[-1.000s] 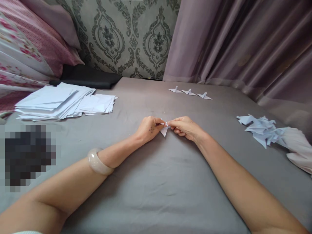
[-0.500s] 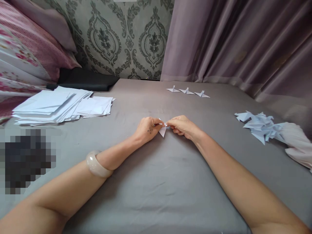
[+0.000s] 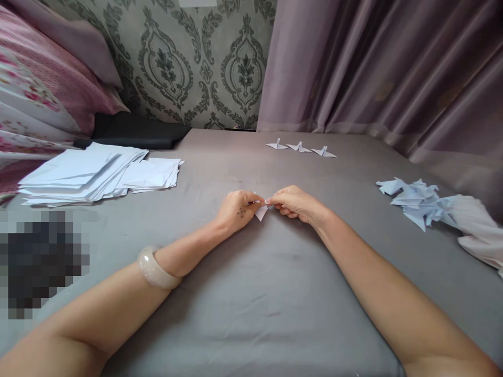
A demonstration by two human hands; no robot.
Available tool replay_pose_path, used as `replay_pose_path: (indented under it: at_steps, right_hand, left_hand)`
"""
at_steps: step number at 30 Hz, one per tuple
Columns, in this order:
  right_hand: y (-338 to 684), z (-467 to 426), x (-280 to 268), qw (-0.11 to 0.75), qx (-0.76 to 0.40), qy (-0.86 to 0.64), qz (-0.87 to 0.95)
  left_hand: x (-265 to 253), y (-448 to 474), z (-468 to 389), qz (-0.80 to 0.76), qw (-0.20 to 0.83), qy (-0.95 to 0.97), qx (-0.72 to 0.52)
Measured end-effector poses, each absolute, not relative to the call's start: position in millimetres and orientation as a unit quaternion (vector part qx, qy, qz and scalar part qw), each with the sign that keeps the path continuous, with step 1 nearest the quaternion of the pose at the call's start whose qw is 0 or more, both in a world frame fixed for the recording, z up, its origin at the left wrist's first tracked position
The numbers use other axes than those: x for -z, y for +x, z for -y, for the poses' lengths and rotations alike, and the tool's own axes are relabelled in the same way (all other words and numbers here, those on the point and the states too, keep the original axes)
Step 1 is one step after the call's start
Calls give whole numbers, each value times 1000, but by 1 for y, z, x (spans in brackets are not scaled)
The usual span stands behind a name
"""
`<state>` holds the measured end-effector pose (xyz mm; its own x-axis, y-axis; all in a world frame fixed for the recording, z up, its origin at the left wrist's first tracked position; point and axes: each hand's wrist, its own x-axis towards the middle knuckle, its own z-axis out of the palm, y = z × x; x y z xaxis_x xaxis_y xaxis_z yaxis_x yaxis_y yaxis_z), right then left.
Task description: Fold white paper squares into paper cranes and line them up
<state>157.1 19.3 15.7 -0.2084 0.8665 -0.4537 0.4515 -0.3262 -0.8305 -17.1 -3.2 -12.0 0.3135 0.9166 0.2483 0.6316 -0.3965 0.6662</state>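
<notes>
Between my hands is a small folded white paper crane (image 3: 261,213), one pointed flap hanging down toward me. My left hand (image 3: 239,210), with a pale bangle (image 3: 157,268) farther up the arm, pinches it from the left side. Thumb and forefinger of my right hand (image 3: 293,201) are closed on its right tip, the other fingers curled under. The fingertips of both hands nearly meet and hide much of the folds. Three finished-looking paper cranes (image 3: 299,147) stand in a row farther back.
Stacks of white paper (image 3: 74,170) lie at the left, before a dark folded item (image 3: 133,131). A heap of folded paper pieces (image 3: 420,199) sits at the right against a pale cloth (image 3: 477,225). A purple curtain (image 3: 306,63) hangs behind the grey-covered surface (image 3: 267,314).
Both hands keep their pinch on the paper, with only a slight shift at the fingertips. The whole view has moved a little.
</notes>
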Motion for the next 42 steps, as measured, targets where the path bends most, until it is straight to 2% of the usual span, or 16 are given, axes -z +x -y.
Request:
replay_pose_path:
  at_steps: [6, 11, 17, 26, 35, 42]
  right_hand:
    - [160, -14, -12, 210, -546, -584, 562]
    - [169, -3, 0, 299, -404, -545, 671]
    - [166, -5, 11, 309, -275, -484, 771]
    - [164, -7, 10, 312, -279, -484, 769]
    - [166, -19, 22, 349, -257, -431, 791]
    - [166, -6, 18, 364, -209, -501, 757]
  left_hand:
    - [9, -16, 5, -517, 246, 757, -313]
    - [6, -16, 6, -537, 247, 738, -324]
    - [3, -15, 6, -544, 245, 734, -324]
    - [1, -13, 7, -537, 197, 753, -326]
    - [7, -17, 5, -550, 161, 773, -270]
    - [11, -17, 6, -592, 153, 744, -268]
